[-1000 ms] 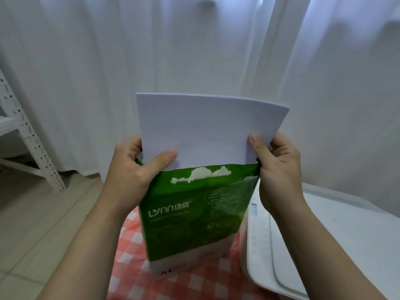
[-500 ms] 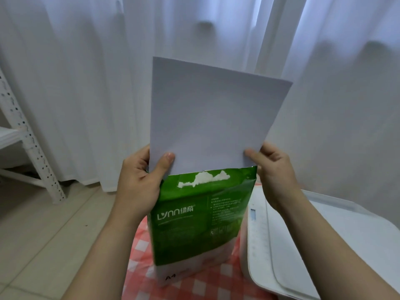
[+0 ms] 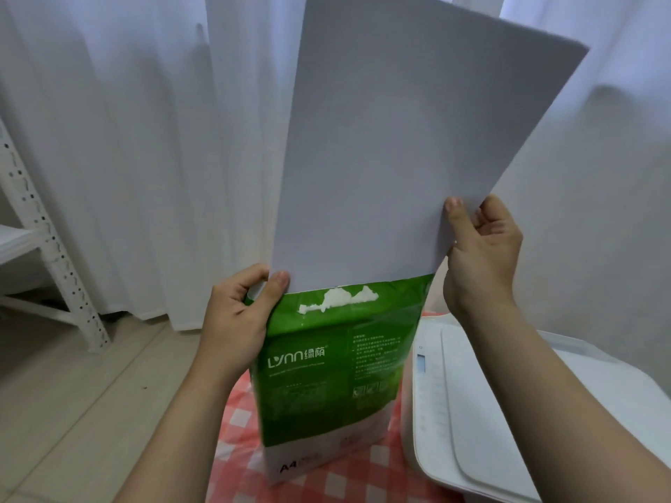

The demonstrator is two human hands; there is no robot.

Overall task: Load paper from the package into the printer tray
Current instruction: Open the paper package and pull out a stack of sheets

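White curtains [image 3: 127, 157] hang across the whole background, with pale floor tiles [image 3: 72, 412] below them.

At the centre, the right hand [image 3: 483, 255] is closed in a pinch on the right edge of a stack of white paper [image 3: 399, 147], thumb on the near face and fingers behind. The left hand [image 3: 236, 321] is wrapped around the upper left corner of the green paper package [image 3: 326, 375], thumb pressed at the torn mouth where the sheets come out. Most of the paper stands above the package, tilted a little to the right; only its bottom edge is inside the opening, and its top left corner runs out of the frame. The package stands upright on a surface covered by a red-and-white checked cloth [image 3: 326, 481], its white base marked "A4".

Just right of the package, nearly touching it, sits a white printer [image 3: 490, 412] with its lid down and a small display near its left edge; its tray cannot be made out. At the far left a white perforated metal shelf [image 3: 40, 226] stands on the floor, well apart from the hands, with open floor between it and the surface.
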